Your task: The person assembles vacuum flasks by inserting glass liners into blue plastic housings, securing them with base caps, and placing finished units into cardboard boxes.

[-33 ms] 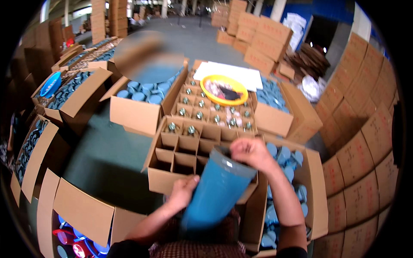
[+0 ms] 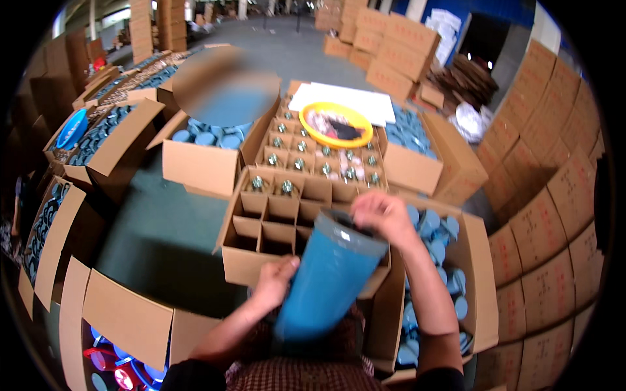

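In the near middle, just above our lap, we hold a tall blue tumbler point(image 2: 329, 280) tilted, its open mouth pointing far and right. Our left hand point(image 2: 275, 280) wraps its side low down; our right hand point(image 2: 381, 215) grips the rim (fingers curled over the edge). Just beyond it sits a cardboard box with dividers point(image 2: 274, 225), mostly empty cells. To the right, a carton of blue lids point(image 2: 433, 234); farther off, a yellow bowl point(image 2: 336, 125).
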{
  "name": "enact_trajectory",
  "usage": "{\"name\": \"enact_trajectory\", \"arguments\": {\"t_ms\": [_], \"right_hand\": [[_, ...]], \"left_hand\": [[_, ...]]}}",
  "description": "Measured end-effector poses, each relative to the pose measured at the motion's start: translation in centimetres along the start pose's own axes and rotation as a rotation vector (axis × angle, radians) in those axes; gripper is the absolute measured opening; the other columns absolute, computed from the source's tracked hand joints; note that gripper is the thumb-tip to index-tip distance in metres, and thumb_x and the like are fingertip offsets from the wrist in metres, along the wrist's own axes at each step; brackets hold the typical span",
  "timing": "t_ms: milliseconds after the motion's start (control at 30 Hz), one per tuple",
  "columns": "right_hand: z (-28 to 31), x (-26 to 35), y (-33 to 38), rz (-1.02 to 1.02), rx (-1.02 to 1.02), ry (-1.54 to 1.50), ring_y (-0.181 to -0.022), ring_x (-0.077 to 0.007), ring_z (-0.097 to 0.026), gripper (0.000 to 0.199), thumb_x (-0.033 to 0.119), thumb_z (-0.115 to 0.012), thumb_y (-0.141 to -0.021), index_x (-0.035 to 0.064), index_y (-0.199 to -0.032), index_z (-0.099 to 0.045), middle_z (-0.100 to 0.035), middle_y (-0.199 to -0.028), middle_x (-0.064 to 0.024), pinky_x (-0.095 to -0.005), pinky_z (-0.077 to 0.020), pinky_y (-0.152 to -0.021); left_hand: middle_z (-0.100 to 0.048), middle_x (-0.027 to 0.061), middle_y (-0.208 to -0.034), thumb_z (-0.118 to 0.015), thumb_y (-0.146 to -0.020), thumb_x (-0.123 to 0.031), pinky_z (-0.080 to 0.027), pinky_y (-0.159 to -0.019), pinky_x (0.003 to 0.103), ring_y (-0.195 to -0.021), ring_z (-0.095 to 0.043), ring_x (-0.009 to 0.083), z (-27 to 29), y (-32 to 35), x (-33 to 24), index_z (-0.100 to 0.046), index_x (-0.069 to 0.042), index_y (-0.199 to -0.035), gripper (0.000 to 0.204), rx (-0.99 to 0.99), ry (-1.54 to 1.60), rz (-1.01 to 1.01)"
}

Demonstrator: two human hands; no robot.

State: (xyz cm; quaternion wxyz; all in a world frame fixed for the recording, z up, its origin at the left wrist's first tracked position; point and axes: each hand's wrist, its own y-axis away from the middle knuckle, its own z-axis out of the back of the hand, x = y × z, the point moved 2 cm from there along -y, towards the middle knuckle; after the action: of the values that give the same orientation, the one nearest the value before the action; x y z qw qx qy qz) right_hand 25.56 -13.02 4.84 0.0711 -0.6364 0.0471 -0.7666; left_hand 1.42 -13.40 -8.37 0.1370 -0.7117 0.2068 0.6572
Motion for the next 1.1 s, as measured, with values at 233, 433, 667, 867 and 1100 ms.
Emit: {"name": "enact_trajectory", "arguments": {"t_ms": [233,433,667,867,1100], "right_hand": [[-5.3,-12.3,9.9,-0.172,-0.121,-0.190,-0.106,-0.0191,-0.056,0.046,0.034,-0.052,-0.091,0.0032,-0.125,-0.052,-0.058,-0.119,-0.0074,-0.0315,-0.0449,-0.086],[-8.2,-10.9,21.5,-0.470,-0.020,-0.144,-0.105,-0.0160,-0.056,0.035,0.004,-0.060,-0.085,0.0002,-0.119,-0.055,-0.060,-0.115,-0.0107,-0.0285,-0.0456,-0.090],[-9.0,-12.2,25.5,-0.240,-0.607,-0.506,-0.094,-0.0193,-0.061,0.023,-0.008,-0.050,-0.081,-0.0039,-0.102,-0.060,-0.063,-0.105,-0.0153,-0.0307,-0.0486,-0.085],[-8.2,-13.7,23.1,-0.257,-0.398,-0.471,-0.098,-0.0202,-0.059,0.037,-0.006,-0.054,-0.082,0.0006,-0.119,-0.054,-0.059,-0.112,-0.0120,-0.0305,-0.0479,-0.086],[-3.0,-11.1,21.6,-0.150,-0.201,-0.891,-0.089,-0.0177,-0.055,0.079,0.001,-0.058,-0.067,0.0066,-0.141,-0.032,-0.056,-0.107,-0.0088,-0.0284,-0.0450,-0.082]], "left_hand": [[-0.062,0.0043,-0.078,-0.038,-0.097,-0.021,-0.045,-0.063,0.025,-0.066,-0.055,0.0119,2.8,-1.5,4.8,-0.061,-0.001,-0.094,0.030,-0.283,0.474,0.184],[-0.059,0.0173,-0.110,-0.031,-0.092,-0.014,-0.048,-0.088,0.039,-0.095,-0.059,0.0283,3.9,2.5,10.8,-0.051,0.001,-0.118,0.037,-0.460,0.516,0.243],[-0.058,0.0178,-0.111,-0.033,-0.092,-0.018,-0.046,-0.092,0.043,-0.104,-0.055,0.0299,2.2,1.7,10.4,-0.049,0.001,-0.119,0.037,-0.483,0.775,0.398],[-0.057,0.0183,-0.113,-0.032,-0.097,-0.024,-0.049,-0.090,0.041,-0.103,-0.056,0.0294,-1.6,-1.7,11.1,-0.048,0.002,-0.120,0.039,-0.230,0.878,0.516],[-0.058,0.0187,-0.110,-0.033,-0.097,-0.021,-0.049,-0.090,0.041,-0.102,-0.057,0.0293,-10.2,-5.4,8.0,-0.051,0.004,-0.117,0.037,0.119,0.747,0.614]]}}
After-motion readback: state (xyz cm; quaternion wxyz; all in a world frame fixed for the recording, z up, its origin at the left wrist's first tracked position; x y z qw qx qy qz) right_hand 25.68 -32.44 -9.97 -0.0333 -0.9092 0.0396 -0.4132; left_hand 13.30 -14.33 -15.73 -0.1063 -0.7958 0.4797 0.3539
